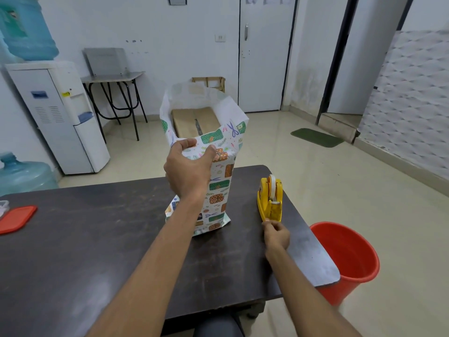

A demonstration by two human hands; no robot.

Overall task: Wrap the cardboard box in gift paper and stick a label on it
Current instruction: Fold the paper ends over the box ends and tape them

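The cardboard box (196, 121) stands on end on the dark table (97, 239), wrapped around its sides in patterned gift paper (218, 190). The paper's top end stands open, and the brown box top shows inside it. My left hand (188, 167) grips the near top edge of the paper and holds the box upright. My right hand (277, 233) pinches at the front tip of the yellow tape dispenser (271, 200), just right of the box. Whether a strip of tape lies between the fingers is too small to tell.
A red lid (17, 218) lies at the table's left edge. An orange bucket (349, 259) stands on the floor beside the table's right corner. A water dispenser (60, 115), spare water bottle (24, 173) and small folding table (114, 79) stand beyond on the left.
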